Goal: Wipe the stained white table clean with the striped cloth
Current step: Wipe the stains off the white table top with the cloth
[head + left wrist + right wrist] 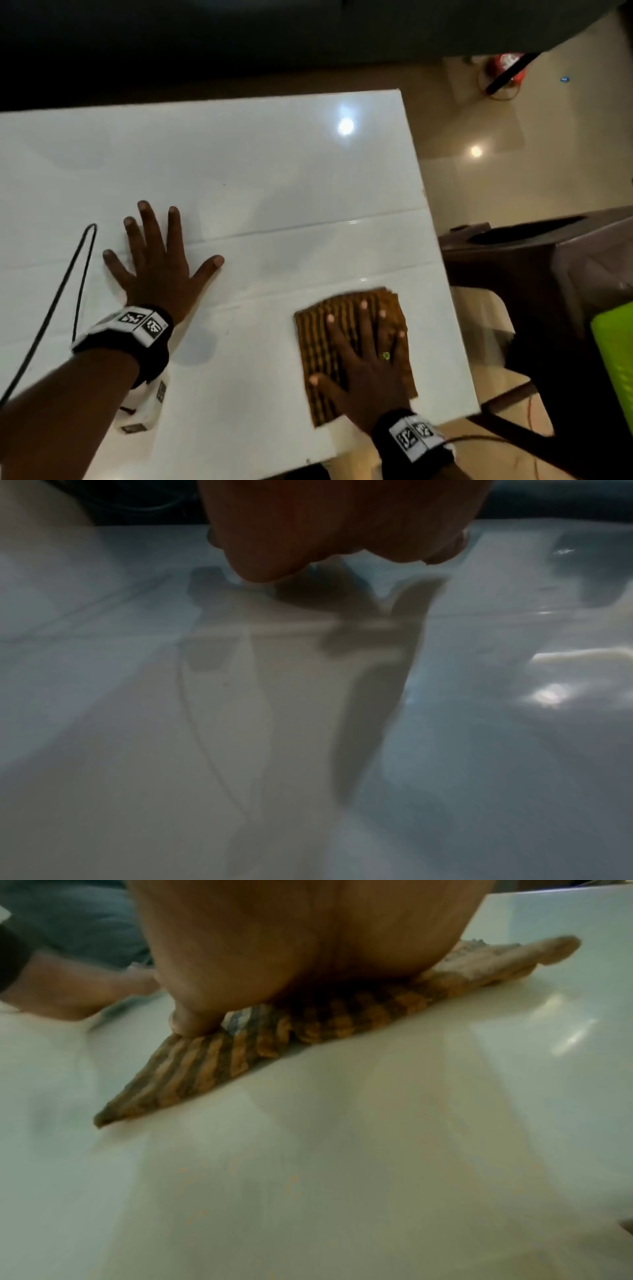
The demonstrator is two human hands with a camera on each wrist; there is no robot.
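Note:
The white table (pixel 274 178) fills most of the head view. A folded orange-and-brown striped cloth (pixel 318 346) lies flat near its right front corner. My right hand (pixel 366 356) presses down on the cloth with straight, spread fingers. In the right wrist view the palm (pixel 301 947) sits on the striped cloth (pixel 192 1069), and faint orange specks dot the table (pixel 377 1177) in front of it. My left hand (pixel 157 260) rests flat on the bare table at the left, fingers spread, palm (pixel 342 520) down on the glossy table (pixel 479 723). No clear stain shows in the head view.
A black cable (pixel 68 284) loops over the table's left side. The table's right edge (pixel 442 274) drops to a tiled floor. A dark plastic chair (pixel 534 274) stands close to the right, with a lime green object (pixel 616 370) beside it. A dark sofa lies beyond the far edge.

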